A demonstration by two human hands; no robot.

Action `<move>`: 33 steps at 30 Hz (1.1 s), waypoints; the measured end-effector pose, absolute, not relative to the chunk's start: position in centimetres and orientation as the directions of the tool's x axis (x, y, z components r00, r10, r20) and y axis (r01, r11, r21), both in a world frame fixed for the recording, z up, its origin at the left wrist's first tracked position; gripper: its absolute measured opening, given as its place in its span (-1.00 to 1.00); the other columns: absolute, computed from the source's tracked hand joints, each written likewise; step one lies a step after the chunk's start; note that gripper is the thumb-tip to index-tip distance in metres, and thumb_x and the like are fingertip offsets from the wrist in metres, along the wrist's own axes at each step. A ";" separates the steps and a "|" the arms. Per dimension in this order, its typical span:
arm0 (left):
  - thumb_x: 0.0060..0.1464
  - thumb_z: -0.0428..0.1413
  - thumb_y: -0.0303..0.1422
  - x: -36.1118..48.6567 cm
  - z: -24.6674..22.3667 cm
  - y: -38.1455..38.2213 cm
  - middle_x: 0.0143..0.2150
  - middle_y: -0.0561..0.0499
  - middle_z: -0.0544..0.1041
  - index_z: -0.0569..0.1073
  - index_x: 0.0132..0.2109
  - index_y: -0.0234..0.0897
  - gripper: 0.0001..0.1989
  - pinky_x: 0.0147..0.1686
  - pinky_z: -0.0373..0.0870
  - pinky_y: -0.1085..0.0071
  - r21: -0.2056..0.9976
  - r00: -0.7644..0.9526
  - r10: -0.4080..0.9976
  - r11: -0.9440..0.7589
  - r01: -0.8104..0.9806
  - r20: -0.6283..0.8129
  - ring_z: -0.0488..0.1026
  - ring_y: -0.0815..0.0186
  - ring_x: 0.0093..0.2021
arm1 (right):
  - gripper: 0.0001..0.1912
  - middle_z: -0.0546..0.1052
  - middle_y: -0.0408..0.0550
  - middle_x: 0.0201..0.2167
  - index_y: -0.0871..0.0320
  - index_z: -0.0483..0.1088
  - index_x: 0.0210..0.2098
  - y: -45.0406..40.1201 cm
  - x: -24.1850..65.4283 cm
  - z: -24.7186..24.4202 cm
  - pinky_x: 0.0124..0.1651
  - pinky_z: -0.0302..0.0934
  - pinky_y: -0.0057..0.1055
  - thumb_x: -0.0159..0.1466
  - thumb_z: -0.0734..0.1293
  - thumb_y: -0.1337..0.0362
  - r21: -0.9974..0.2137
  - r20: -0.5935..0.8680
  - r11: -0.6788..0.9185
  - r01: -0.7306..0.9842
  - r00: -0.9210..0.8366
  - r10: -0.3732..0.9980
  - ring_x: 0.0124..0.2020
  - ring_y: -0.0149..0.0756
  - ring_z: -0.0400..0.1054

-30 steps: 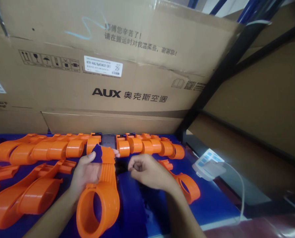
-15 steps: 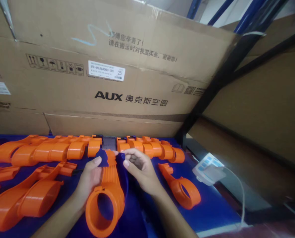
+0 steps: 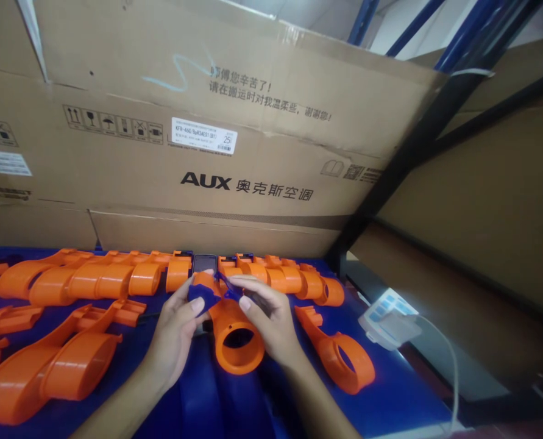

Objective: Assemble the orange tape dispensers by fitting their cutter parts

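Note:
Between my hands is an orange plastic part (image 3: 249, 364) with a round ring at its near end. My left hand (image 3: 173, 335) is closed around its far end, with the thumb pressed on a dark blue flat piece (image 3: 202, 297) lying against the orange plastic. My right hand (image 3: 271, 320) pinches a thin dark blue strip (image 3: 228, 286) at the same end, between thumb and fingers. Whether the blue piece and the strip are joined I cannot tell. My fingers hide much of the far end.
Similar orange parts (image 3: 83, 280) line the back of the blue table (image 3: 390, 390), with more at left and one (image 3: 339, 360) at right. A phone-like device (image 3: 205, 263) stands at the back. A white device with a cable (image 3: 390, 317) sits right. Behind is a large cardboard box (image 3: 138, 177).
The orange part's ring has swung up and to the right, and now looks shorter. My right hand has come closer to my left, and the blue strip tilts differently.

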State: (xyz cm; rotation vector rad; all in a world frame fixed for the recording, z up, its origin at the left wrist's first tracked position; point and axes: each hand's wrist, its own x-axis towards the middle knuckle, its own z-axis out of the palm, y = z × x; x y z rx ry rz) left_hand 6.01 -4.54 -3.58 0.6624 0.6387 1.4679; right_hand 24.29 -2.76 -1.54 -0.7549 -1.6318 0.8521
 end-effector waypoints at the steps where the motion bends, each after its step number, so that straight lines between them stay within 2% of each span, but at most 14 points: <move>1: 0.00 0.34 -0.27 6.0 -3.7 -4.6 0.09 -0.15 0.65 0.55 0.16 -0.19 -0.46 0.05 0.50 0.09 0.746 0.001 1.000 -0.002 -0.666 0.004 0.55 -0.04 0.12 | -0.71 0.62 0.01 0.08 -0.02 0.58 0.06 -2.8 24.5 -1.4 0.25 0.31 -0.03 0.37 0.40 0.17 -0.829 0.539 0.558 0.043 -0.204 0.817 0.16 -0.02 0.47; 4: 0.00 0.35 -0.27 6.1 -3.8 -4.7 0.07 -0.15 0.66 0.58 0.12 -0.19 -0.50 0.00 0.53 0.11 0.761 -0.003 1.000 -0.005 -0.648 0.004 0.56 -0.05 0.10 | -0.69 0.61 0.03 0.11 -0.03 0.57 0.09 -2.8 24.6 -0.9 0.27 0.30 0.04 0.37 0.40 0.19 -0.798 0.583 0.601 0.043 -0.198 0.788 0.18 0.00 0.46; 7: -0.01 0.38 -0.30 6.1 -3.9 -4.4 0.10 -0.13 0.64 0.62 0.06 -0.18 -0.56 0.04 0.52 0.16 0.777 -0.001 0.998 -0.054 -0.627 0.069 0.53 -0.02 0.14 | -0.69 0.60 0.04 0.11 -0.03 0.59 0.08 -3.1 24.3 -0.6 0.29 0.28 0.06 0.35 0.42 0.21 -0.775 0.609 0.630 0.057 -0.202 0.767 0.19 0.00 0.45; 14: 0.01 0.37 -0.33 5.8 -4.1 -4.0 0.12 -0.08 0.63 0.61 0.12 -0.11 -0.52 0.13 0.47 0.17 0.777 -0.007 0.992 -0.101 -0.622 0.123 0.53 0.03 0.15 | -0.71 0.60 0.03 0.12 -0.04 0.60 0.05 -3.3 24.0 -0.3 0.30 0.28 0.04 0.34 0.43 0.27 -0.778 0.603 0.625 0.069 -0.200 0.772 0.20 -0.02 0.45; 18: 0.04 0.34 -0.33 5.8 -4.0 -4.3 0.11 -0.12 0.64 0.62 0.10 -0.16 -0.56 0.18 0.43 0.11 0.776 0.000 0.989 -0.116 -0.620 0.148 0.47 -0.03 0.22 | -0.70 0.60 0.01 0.11 -0.03 0.57 0.07 -3.1 24.1 -0.5 0.30 0.29 0.01 0.36 0.42 0.26 -0.783 0.590 0.618 0.066 -0.234 0.773 0.20 -0.04 0.45; 23: 0.07 0.30 -0.38 5.7 -4.3 -4.6 0.34 -0.07 0.47 0.54 0.22 -0.09 -0.46 0.32 0.30 0.08 0.726 -0.062 0.975 -0.202 -0.658 0.215 0.28 -0.05 0.39 | -0.56 0.53 0.04 0.20 0.01 0.43 0.21 -3.1 24.0 -0.7 0.31 0.28 -0.03 0.35 0.43 0.21 -0.785 0.557 0.601 0.149 -0.255 0.790 0.24 -0.03 0.41; 26: 0.07 0.29 -0.37 5.7 -4.7 -4.6 0.38 -0.07 0.41 0.47 0.29 -0.05 -0.39 0.32 0.29 -0.01 0.700 -0.066 0.974 -0.203 -0.685 0.218 0.27 -0.09 0.40 | -0.51 0.57 0.04 0.13 0.05 0.37 0.23 -3.3 24.0 -0.7 0.19 0.39 -0.12 0.35 0.43 0.16 -0.769 0.526 0.602 0.215 -0.323 0.787 0.13 -0.07 0.50; 29: 0.08 0.29 -0.32 5.7 -4.8 -4.5 0.37 -0.11 0.43 0.43 0.31 -0.05 -0.37 0.33 0.27 -0.06 0.695 -0.070 0.977 -0.193 -0.692 0.202 0.27 -0.11 0.40 | -0.47 0.62 0.04 0.02 0.06 0.37 0.21 -3.3 24.0 -0.9 0.07 0.44 -0.17 0.30 0.46 0.09 -0.690 0.550 0.646 0.327 -0.343 0.761 -0.01 -0.09 0.55; 33: 0.04 0.35 -0.29 5.8 -4.3 -4.4 0.35 -0.15 0.45 0.45 0.26 -0.10 -0.39 0.34 0.24 -0.02 0.723 -0.081 0.971 -0.222 -0.654 0.225 0.31 -0.10 0.38 | -0.22 0.60 0.11 -0.02 0.06 0.35 0.28 -3.2 24.2 -1.4 0.05 0.43 -0.10 0.16 0.57 -0.01 -0.446 0.696 0.757 0.477 -0.347 0.628 -0.04 -0.01 0.52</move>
